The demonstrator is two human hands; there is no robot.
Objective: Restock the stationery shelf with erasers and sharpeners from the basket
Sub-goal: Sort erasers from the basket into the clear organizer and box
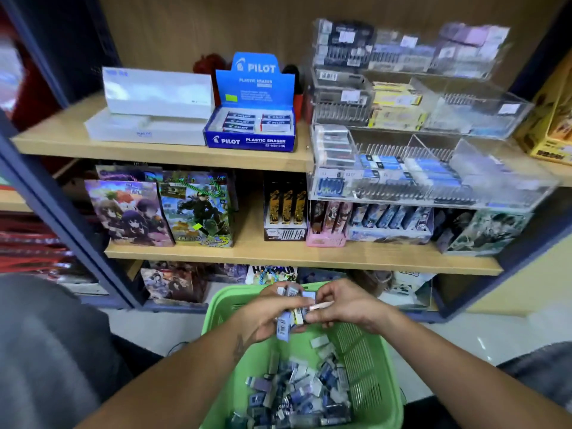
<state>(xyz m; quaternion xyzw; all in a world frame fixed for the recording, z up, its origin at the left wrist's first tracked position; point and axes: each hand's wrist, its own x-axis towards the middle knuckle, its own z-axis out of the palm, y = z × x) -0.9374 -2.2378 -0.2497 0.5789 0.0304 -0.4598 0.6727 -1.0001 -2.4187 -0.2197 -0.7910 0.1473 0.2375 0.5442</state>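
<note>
Low in the frame's centre, the left hand [263, 317] clutches a loose bundle of erasers [291, 308] over the green basket [368, 360] while the right hand [343, 308] pinches one at its edge, so an overfull grip could spill pieces.

The light wooden top shelf board [161, 151] bears a flat white lidded box [148, 126], a blue cardboard Pilot eraser display box [250, 134] just beside it, and clear tiered acrylic bins [433, 181] of small packets.
</note>
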